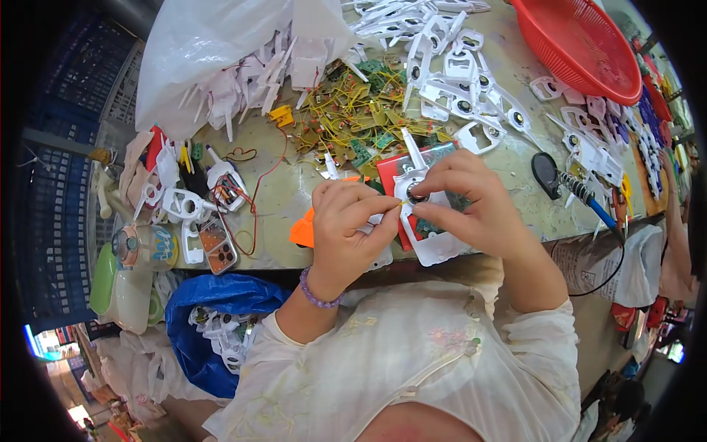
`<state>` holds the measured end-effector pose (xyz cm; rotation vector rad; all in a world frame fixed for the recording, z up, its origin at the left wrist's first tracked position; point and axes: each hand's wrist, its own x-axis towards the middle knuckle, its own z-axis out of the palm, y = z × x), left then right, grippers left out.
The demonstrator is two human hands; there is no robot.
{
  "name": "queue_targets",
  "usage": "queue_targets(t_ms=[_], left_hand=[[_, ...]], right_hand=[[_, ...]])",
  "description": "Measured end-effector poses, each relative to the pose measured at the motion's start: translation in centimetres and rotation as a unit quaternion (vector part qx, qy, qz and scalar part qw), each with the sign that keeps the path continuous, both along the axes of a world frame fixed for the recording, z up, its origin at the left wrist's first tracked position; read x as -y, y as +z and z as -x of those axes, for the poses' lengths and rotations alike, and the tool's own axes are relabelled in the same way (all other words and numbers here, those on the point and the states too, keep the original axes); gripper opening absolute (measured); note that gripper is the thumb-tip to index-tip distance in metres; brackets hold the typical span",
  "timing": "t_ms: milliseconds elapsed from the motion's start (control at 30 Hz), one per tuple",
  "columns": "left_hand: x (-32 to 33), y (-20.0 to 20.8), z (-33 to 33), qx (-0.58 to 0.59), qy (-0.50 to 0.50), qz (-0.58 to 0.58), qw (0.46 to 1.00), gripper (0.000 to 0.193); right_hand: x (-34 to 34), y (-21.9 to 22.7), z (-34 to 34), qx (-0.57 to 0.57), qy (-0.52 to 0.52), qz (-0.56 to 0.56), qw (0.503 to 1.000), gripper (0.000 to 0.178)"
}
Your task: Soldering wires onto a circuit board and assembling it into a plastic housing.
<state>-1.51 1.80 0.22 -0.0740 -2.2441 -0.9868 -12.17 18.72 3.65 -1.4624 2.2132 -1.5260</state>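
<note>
The workroom bends away at the rim of the head view, with stacked blue crates (59,191) along the left and a grey-green worktable (283,236) across the middle, its surface scuffed and marked. At the far left of the tabletop a translucent white plastic bag (195,51) spills white plastic pieces, and beside it spreads a heap of small green circuit boards (361,110) tangled with yellow wires. Beyond and to the right lie piles of white plastic frames (460,88), many with dark round inserts, and a red plastic basket (541,40) stands at the far right. Nearer on that side, a soldering iron (600,212) with a blue handle rests near a black round object (545,175). On the left, a phone (215,247) lies near the table edge, and a lidded clear jar (160,247) stands close by; below the edge, an open blue bag (185,313) holds more white parts. In the middle, close to the person's body, a white plastic part (406,179) lies between the two hands, over a red flat piece (388,174). The left hand (350,221) has thumb and forefinger drawn together at the part's left edge; whatever may be between the tips is too small to tell. The right hand (471,202) curls its thumb and forefinger over the part's round dark insert; whether they grip it cannot be told.
</note>
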Motion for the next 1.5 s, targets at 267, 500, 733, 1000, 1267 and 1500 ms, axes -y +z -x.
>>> queue_targets(t_ms=[267, 500, 733, 1000, 1267, 1500], left_hand=[[-0.3, 0.2, 0.3, 0.027, -0.027, -0.037, 0.999, 0.010], [1.1, 0.2, 1.2, 0.032, -0.007, 0.000, 0.999, 0.009], [2.7, 1.1, 0.8, 0.040, 0.038, 0.002, 0.998, 0.011], [2.6, 0.6, 0.7, 0.077, -0.084, -0.044, 0.992, 0.014], [-0.3, 0.9, 2.7, 0.059, -0.179, 0.100, 0.977, 0.010], [-0.9, 1.3, 2.1, 0.111, -0.139, 0.132, 0.975, 0.008]], right_hand=[[0.1, -1.7, -0.6, 0.020, -0.021, 0.013, 0.999, 0.011], [-0.8, -0.8, -3.1, -0.137, -0.090, -0.088, 0.983, 0.042], [-3.8, 0.1, -2.1, -0.280, -0.070, -0.267, 0.919, 0.034], [-3.4, -1.7, 2.3, -0.304, -0.058, -0.201, 0.929, 0.007], [-1.0, -1.6, 4.0, -0.330, 0.031, -0.156, 0.930, 0.010], [-3.6, -2.1, 3.0, -0.278, -0.089, -0.035, 0.956, 0.025]])
